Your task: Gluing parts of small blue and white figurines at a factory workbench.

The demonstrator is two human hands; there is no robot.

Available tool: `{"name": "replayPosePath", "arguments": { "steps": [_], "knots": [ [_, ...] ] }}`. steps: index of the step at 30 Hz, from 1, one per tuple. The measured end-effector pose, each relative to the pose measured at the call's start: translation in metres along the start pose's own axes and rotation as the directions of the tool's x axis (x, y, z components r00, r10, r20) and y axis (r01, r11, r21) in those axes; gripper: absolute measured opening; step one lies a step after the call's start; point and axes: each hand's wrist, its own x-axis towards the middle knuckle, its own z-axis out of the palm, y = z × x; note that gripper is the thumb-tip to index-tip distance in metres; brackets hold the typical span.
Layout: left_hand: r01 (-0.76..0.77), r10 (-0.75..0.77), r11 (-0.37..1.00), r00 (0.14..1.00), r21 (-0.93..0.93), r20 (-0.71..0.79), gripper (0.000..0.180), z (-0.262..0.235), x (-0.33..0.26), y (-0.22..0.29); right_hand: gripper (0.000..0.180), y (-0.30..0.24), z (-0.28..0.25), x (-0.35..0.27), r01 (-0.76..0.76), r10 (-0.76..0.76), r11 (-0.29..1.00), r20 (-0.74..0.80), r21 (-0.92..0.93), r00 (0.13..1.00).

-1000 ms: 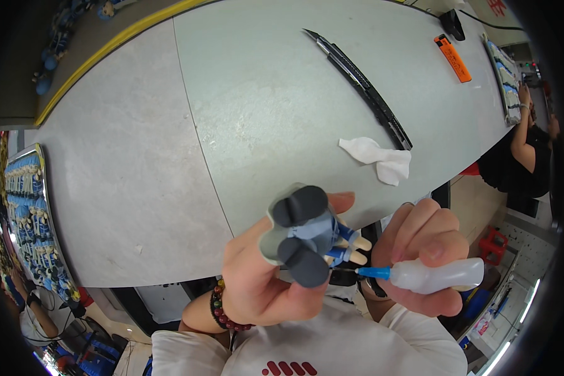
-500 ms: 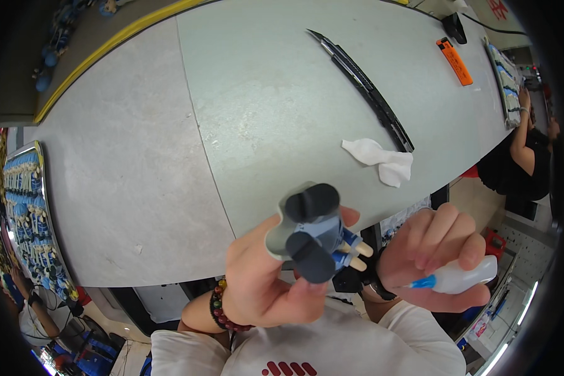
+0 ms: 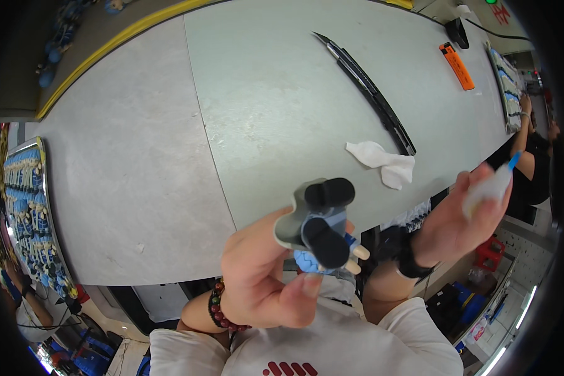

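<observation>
My left hand, with a bead bracelet at its wrist, is closed around a small toy figurine just off the table's near edge. The figurine's two dark soles face up, with a grey part along one side and blue clothing and two pale pegs below. Most of its body is hidden by my fingers and the shoes. Off to the right, my right hand grips a small white squeeze bottle with a blue nozzle. That bottle is slightly blurred, its nozzle pointing up and to the right, away from the figurine.
A crumpled white tissue lies on the table beside a black utility knife. Farther right is an orange blade case. Trays of figurines stand at the left and right; another person's arm reaches the right one.
My right hand has swung up and to the right, away from the figurine. The bottle's nozzle has turned from pointing left to pointing up-right. The figurine has shifted slightly right.
</observation>
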Motion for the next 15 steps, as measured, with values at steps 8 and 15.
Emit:
{"name": "replayPosePath", "arguments": {
  "steps": [8, 15],
  "knots": [
    [-0.01, 0.01, 1.0, 1.0, -0.014, -0.003, 0.046, 0.001, 0.003, 0.002, 0.048, 0.018, -0.011, 0.029, -0.248, 0.296, 0.842, 0.027, -0.48, 0.955],
    [-0.004, 0.005, 0.998, 1.0, -0.055, 0.005, 0.043, 0.001, 0.004, 0.003, 0.039, 0.021, -0.014, 0.012, 0.173, -0.231, 0.783, -0.02, -0.597, 0.973]
  ]
}}
